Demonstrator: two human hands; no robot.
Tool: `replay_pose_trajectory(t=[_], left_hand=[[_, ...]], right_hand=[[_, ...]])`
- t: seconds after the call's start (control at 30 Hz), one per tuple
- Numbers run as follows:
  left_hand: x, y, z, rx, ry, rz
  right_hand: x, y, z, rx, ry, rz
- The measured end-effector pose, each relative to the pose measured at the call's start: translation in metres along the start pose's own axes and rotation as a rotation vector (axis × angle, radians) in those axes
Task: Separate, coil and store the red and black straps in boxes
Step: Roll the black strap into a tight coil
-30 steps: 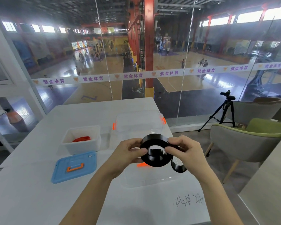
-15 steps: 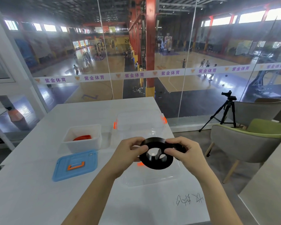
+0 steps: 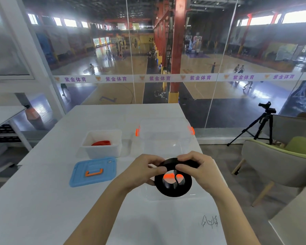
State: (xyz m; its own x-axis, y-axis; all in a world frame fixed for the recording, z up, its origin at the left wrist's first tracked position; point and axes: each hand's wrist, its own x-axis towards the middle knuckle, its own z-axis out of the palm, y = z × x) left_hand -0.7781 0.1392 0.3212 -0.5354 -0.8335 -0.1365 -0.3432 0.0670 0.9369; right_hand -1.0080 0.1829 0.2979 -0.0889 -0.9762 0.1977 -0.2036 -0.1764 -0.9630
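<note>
Left hand (image 3: 143, 171) and right hand (image 3: 200, 169) both pinch the coiled black strap (image 3: 173, 183). Coiling appears complete; next, lower it into the clear box (image 3: 166, 137) beyond the hands.

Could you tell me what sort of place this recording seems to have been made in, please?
Most likely a glass-walled room overlooking an indoor sports hall. Beyond the glass wall lie wooden basketball courts with players and hoops. Inside stand a white table, a green chair and a camera tripod.
</note>
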Motion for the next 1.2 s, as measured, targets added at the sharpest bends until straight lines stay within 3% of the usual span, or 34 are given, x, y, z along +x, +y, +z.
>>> replay_pose_trajectory(t=[0.27, 0.43, 0.63, 0.73, 0.97, 1.2], left_hand=[[0.014, -0.02, -0.037, -0.092, -0.025, -0.037], [0.03, -0.033, -0.062, -0.235, 0.011, -0.027], [0.052, -0.05, -0.096, -0.42, 0.099, -0.082], [0.061, -0.059, -0.106, -0.465, 0.106, -0.09], [0.096, -0.08, -0.12, -0.555, 0.186, -0.129], [0.164, -0.093, -0.118, -0.575, 0.257, -0.216]], right_hand=[[0.032, 0.01, 0.038, 0.077, -0.006, 0.041], [0.055, 0.01, 0.06, 0.083, 0.127, 0.047], [0.079, 0.014, 0.088, -0.136, 0.215, -0.09], [0.089, 0.017, 0.096, -0.132, 0.227, -0.037], [0.119, 0.035, 0.102, -0.034, 0.142, 0.12], [0.182, 0.083, 0.085, -0.202, 0.11, 0.027]])
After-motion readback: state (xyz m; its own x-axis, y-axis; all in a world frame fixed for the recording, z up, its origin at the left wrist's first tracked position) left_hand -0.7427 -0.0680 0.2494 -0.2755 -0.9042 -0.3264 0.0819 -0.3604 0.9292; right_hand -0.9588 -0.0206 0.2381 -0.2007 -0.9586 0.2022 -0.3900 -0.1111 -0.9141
